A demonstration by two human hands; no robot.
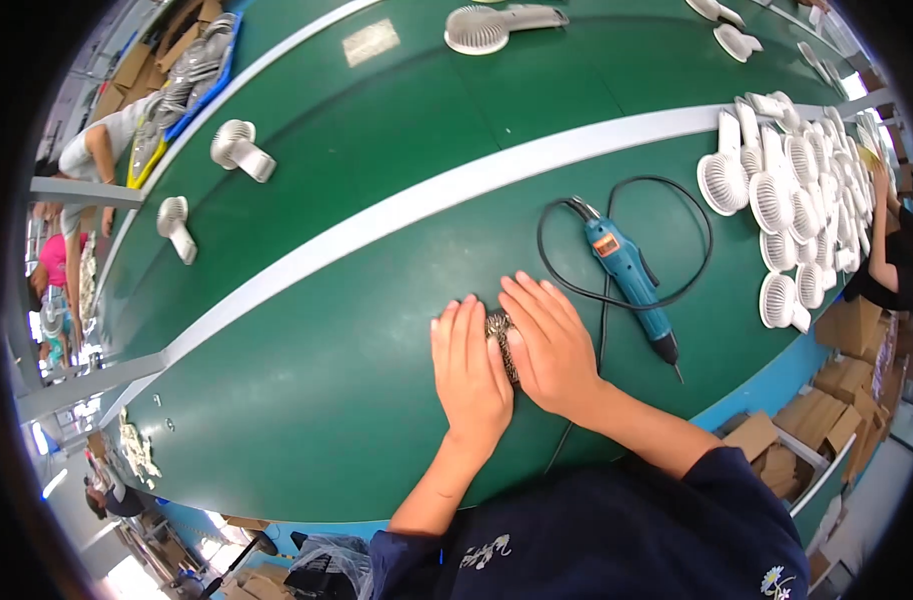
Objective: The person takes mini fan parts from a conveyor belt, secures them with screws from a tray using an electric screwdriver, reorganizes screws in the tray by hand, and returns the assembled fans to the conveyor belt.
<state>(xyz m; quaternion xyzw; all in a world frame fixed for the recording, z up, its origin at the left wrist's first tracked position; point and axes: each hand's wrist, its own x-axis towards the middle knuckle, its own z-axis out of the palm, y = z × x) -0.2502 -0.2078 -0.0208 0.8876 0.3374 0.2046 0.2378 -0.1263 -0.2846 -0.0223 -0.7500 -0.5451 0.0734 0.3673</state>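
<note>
A small pile of dark metal pieces, seemingly screws (503, 340), lies on the green work table (307, 390). My left hand (470, 378) rests along its left side, fingers stretched forward and flat. Against the pile's right side lies my right hand (552, 350), its fingers also straight. The two hands cup the pile between them, and part of it is hidden under my fingers and thumbs. To the right of my right hand lies a blue-green electric screwdriver (629, 272) with a black cord looped around it.
Many white handheld fans (772, 200) crowd the table's right end. Beyond a white rail (457, 185), more fan bodies (239, 150) lie on a green belt. Small pale parts (137, 448) sit at the far left. Co-workers' arms (883, 230) show at both sides; cardboard boxes (807, 420) stand lower right.
</note>
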